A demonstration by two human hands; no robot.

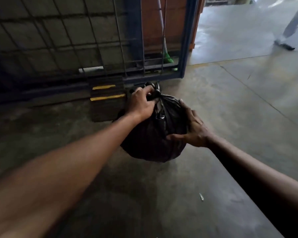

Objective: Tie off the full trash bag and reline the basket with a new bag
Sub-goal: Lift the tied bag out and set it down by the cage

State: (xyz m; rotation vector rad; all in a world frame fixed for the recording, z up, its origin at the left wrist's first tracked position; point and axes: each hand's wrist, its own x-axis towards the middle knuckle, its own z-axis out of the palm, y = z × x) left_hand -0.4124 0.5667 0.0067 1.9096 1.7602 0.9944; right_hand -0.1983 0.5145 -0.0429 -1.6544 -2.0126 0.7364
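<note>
A full black trash bag (153,140) sits on the concrete floor in the middle of the view, its neck gathered into a knot at the top. My left hand (141,102) grips the knotted neck from the left. My right hand (193,127) lies flat against the bag's right side with fingers spread. No basket or new bag is in view.
A blue wire-mesh gate (132,54) stands just behind the bag. A black ramp block with yellow stripes (107,98) lies to the bag's left. A green broom (167,55) leans behind the mesh. A person's leg and shoe (286,42) are at the far right.
</note>
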